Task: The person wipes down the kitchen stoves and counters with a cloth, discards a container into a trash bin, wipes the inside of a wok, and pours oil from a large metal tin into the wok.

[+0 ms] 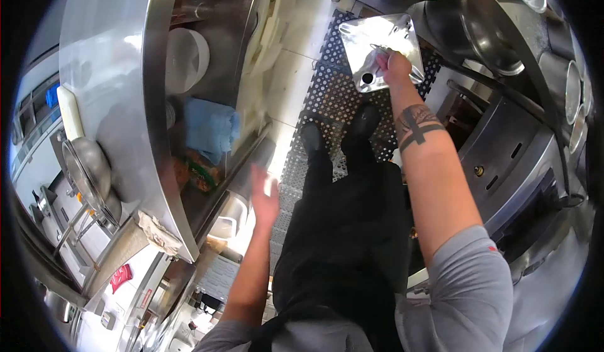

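My right hand (396, 67) is closed around the wire handle on top of a shiny square metal can (387, 28). The can has a dark round opening near one corner. It is seen from above, over the perforated mat in front of my feet; whether it touches the floor I cannot tell. My left hand (265, 196) is beside the shelf unit, holding nothing, with its fingers stretched out and slightly blurred. Nearest to it are a folded blue cloth (211, 125) on the shelf and a pale plastic container (229, 220) lower down.
A steel counter (119, 81) with shelves runs along the left, holding a white bowl (187, 61). Metal bowls (94, 169) rest on its top. On the right stand a steel oven (503, 144) and large pots (484, 34). A black perforated mat (327, 88) covers the floor.
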`<state>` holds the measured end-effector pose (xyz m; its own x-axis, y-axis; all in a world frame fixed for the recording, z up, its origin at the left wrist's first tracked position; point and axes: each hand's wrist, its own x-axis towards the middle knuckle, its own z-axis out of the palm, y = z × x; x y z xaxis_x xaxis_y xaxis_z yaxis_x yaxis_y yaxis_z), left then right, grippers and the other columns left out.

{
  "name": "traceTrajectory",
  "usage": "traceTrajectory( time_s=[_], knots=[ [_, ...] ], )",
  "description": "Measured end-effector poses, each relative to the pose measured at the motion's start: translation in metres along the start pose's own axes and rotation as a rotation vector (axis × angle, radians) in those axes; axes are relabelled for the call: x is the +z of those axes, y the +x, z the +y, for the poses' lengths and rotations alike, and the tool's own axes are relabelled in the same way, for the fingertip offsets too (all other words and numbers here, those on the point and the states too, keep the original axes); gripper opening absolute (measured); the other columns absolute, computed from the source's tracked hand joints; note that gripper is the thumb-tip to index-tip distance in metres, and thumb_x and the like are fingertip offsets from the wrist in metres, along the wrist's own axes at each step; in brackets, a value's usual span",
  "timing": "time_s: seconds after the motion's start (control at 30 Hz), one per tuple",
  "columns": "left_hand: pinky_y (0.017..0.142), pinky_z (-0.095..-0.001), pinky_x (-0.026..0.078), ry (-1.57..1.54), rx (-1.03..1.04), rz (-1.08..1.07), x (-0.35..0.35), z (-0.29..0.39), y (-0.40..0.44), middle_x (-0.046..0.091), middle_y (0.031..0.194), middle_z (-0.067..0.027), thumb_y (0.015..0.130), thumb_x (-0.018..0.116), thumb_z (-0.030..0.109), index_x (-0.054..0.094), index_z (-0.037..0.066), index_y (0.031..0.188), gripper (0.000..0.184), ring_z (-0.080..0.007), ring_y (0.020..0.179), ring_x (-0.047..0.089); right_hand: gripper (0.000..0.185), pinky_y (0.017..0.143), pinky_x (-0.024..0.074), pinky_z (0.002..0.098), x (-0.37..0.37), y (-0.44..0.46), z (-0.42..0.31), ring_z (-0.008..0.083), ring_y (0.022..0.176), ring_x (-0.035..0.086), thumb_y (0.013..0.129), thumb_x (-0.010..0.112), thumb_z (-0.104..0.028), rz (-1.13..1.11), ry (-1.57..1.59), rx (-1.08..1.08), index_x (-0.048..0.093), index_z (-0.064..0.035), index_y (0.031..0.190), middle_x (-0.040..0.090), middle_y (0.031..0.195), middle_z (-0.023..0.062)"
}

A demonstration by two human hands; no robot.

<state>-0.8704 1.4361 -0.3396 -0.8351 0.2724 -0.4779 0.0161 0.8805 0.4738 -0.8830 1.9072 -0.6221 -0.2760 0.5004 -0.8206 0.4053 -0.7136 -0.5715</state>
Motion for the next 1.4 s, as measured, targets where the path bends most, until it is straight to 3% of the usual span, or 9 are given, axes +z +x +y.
traceTrajectory(
  time_s=[0.07,0.27,0.37,0.57,0.8,0.97,1.07,1.1,1.4],
  knots=[
    [0.111,-0.0403,0.042,-0.036,-0.205,-0.246,0.008,0.015,-0.033,0.036,0.159,-0.0231,0.101,0.059,0.015,0.051,0.0,0.143,0.046,-0.0357,0.139,0.049,0.029,0.088,0.0613,0.0455,0.02,-0.008,-0.006,0.0338,0.103,0.068,0.1,0.043,-0.01,0.262,0.931,0.151,0.054,0.0117,0.118,0.062,0.11,0.0218],
    [0.102,-0.0349,0.05,-0.168,-0.357,-0.41,-0.001,-0.011,-0.085,0.044,0.154,-0.0233,0.099,0.063,0.018,0.057,0.0,0.137,0.042,-0.0297,0.121,0.064,0.026,0.086,0.0517,0.04,0.033,-0.028,-0.026,0.0267,0.093,0.055,0.096,0.045,-0.016,0.323,1.324,0.202,0.041,-0.0014,0.117,0.052,0.107,0.0141],
    [0.096,-0.0312,0.053,-0.132,-0.31,-0.34,-0.003,-0.05,-0.097,0.061,0.139,-0.0209,0.099,0.064,0.021,0.061,0.001,0.134,0.04,-0.0235,0.108,0.069,0.018,0.074,0.0468,0.0355,0.027,-0.033,0.0,0.0179,0.082,0.05,0.096,0.046,-0.021,0.317,1.153,0.176,0.054,-0.0104,0.108,0.053,0.098,0.006],
    [0.085,-0.0298,0.053,-0.185,-0.315,-0.403,-0.029,-0.029,-0.071,0.074,0.104,-0.0121,0.1,0.063,0.02,0.063,0.001,0.13,0.035,-0.0168,0.09,0.068,0.021,0.06,0.0562,0.0365,0.019,-0.166,0.014,0.0163,0.061,0.052,0.096,0.04,-0.005,0.207,0.647,0.05,0.056,0.0066,0.103,0.055,0.081,0.0108],
    [0.082,-0.0318,0.053,-0.787,-0.291,-0.522,-0.052,0.018,0.008,0.07,0.113,-0.0102,0.104,0.058,0.025,0.057,0.0,0.135,0.041,-0.0182,0.094,0.068,0.009,0.049,0.0377,0.026,-0.006,-0.43,-0.113,0.0084,0.056,0.046,0.09,0.064,-0.011,0.077,0.395,-0.21,0.061,-0.0083,0.097,0.049,0.072,-0.0026],
    [0.114,-0.0486,0.039,-0.917,-0.303,-0.739,-0.078,0.094,0.042,0.041,0.155,-0.0189,0.105,0.048,0.048,0.033,0.004,0.154,0.067,-0.0352,0.14,0.043,0.006,0.05,0.034,0.0242,-0.028,-0.601,-0.173,0.0062,0.06,0.047,0.09,0.066,-0.011,0.09,0.23,-0.488,0.062,-0.0073,0.09,0.055,0.078,-0.0025],
    [0.114,-0.0495,0.039,-1.011,-0.337,-1.084,-0.083,0.145,0.035,0.038,0.158,-0.0186,0.105,0.047,0.05,0.037,0.002,0.151,0.067,-0.0356,0.14,0.042,0.01,0.054,0.0361,0.0232,-0.059,-0.65,-0.189,0.0055,0.063,0.048,0.091,0.067,-0.014,0.119,0.109,-0.745,0.062,-0.0065,0.087,0.057,0.079,-0.0023],
    [0.114,-0.0493,0.039,-0.963,-0.221,-1.214,-0.079,0.155,0.036,0.038,0.158,-0.0165,0.104,0.047,0.055,0.041,0.003,0.149,0.069,-0.0334,0.141,0.043,0.016,0.068,0.0498,0.0314,-0.075,-0.668,-0.197,0.0151,0.076,0.06,0.089,0.071,-0.018,0.157,0.049,-0.739,0.064,-0.003,0.089,0.065,0.081,0.0073],
    [0.104,-0.0457,0.048,-0.831,-0.182,-1.309,-0.05,0.252,-0.012,0.06,0.133,-0.0119,0.102,0.051,0.044,0.052,0.006,0.139,0.053,-0.0271,0.125,0.056,0.019,0.067,0.0506,0.0341,-0.132,-0.745,-0.232,0.0195,0.073,0.062,0.086,0.071,-0.019,0.146,-0.018,-0.943,0.061,-0.0045,0.092,0.066,0.08,0.01]
  ],
)
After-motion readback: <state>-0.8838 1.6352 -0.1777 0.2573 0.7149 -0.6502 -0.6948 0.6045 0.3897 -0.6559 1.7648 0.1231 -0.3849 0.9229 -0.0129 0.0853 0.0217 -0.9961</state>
